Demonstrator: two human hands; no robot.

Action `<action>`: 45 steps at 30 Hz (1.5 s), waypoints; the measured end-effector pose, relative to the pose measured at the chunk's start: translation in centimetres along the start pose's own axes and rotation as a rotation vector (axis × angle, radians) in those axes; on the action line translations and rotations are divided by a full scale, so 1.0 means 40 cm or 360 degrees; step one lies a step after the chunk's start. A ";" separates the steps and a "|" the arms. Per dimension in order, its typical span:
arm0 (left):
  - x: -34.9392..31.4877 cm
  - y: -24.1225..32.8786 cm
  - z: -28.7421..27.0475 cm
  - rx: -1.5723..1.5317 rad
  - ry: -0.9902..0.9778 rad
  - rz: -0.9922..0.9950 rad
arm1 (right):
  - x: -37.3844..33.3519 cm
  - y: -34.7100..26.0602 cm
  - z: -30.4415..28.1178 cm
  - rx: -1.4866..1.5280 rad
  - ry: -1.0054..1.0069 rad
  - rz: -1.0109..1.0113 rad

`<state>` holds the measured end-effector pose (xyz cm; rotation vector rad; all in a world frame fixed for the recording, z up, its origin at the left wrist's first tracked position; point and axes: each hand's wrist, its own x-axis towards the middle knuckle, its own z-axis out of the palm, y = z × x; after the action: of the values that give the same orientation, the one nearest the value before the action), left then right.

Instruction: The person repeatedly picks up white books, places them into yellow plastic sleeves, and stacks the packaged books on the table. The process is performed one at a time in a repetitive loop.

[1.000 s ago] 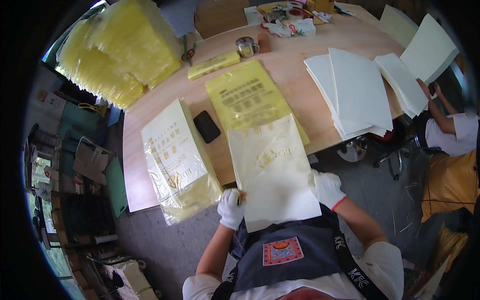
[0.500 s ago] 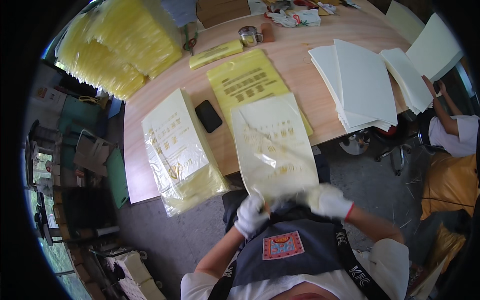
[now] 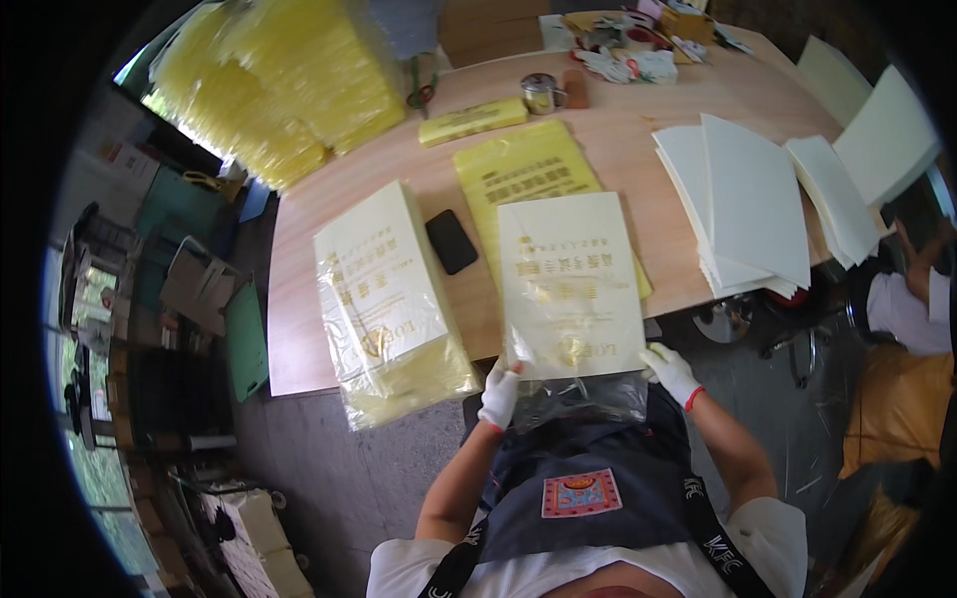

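A translucent plastic bag [image 3: 573, 284] with gold print lies before me on the table's near edge, with white paper or card inside it. The clear mouth end [image 3: 583, 401] of the bag hangs loose toward my lap. At the bag's near left corner, my white-gloved left hand [image 3: 499, 393] is closed with the thumb on top. My right hand [image 3: 670, 375], also gloved, pinches the edge at the near right corner. Beneath the bag a yellow printed bag [image 3: 518, 164] sticks out. To the left rests a stack of filled bags [image 3: 384, 299].
A black phone [image 3: 452, 242] lies between the stack and the yellow bag. Loose white sheets [image 3: 743, 209] are fanned at the right. Bundled yellow bags [image 3: 299, 80] fill the far left, near a metal cup [image 3: 539, 93] and scissors [image 3: 420, 95]. Another person's arm [image 3: 922, 259] shows at far right.
Both hands have moved forward from the bag's mouth to its near corners and spread slightly apart. The bag now lies flatter, its contents squared. The whole view has shifted a little.
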<state>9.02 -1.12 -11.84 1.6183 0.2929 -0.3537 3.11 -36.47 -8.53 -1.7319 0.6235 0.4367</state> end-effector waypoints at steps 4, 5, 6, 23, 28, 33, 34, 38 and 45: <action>-0.111 0.336 -0.026 0.0671 0.0013 0.0407 | 0.049 -0.019 0.126 0.0896 -0.0547 -0.0093; -0.138 0.371 -0.079 0.0679 0.0076 0.0442 | 0.041 -0.112 0.185 0.0983 -0.0698 -0.0079; -0.140 0.344 -0.137 0.0481 0.0372 0.0778 | 0.037 -0.192 0.239 0.0815 -0.0724 -0.0065; 0.003 0.324 -0.619 0.1842 0.0621 0.0220 | 0.000 -0.430 0.649 0.0246 -0.1210 -0.0545; 0.009 0.463 -0.453 0.2411 0.0800 0.0325 | -0.061 -0.251 0.417 -0.0240 -0.1236 -0.0261; 0.085 0.427 -0.057 0.1360 0.0102 0.1117 | -0.073 -0.163 0.206 -0.0108 -0.0790 -0.0173; 0.078 0.448 0.058 0.1607 -0.0035 0.1093 | -0.080 -0.158 0.179 -0.0029 -0.0701 -0.0177; 0.169 0.361 0.291 0.1946 -0.0359 0.0964 | -0.119 -0.149 0.152 0.0119 -0.0541 -0.0203; 0.283 0.329 0.302 0.1670 -0.0563 0.0806 | -0.119 -0.094 0.125 0.0257 -0.0510 -0.0242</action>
<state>23.97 -14.43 -5.05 2.5066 -0.6852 -0.4164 1.85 -30.13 -4.03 -1.5024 0.2863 0.5285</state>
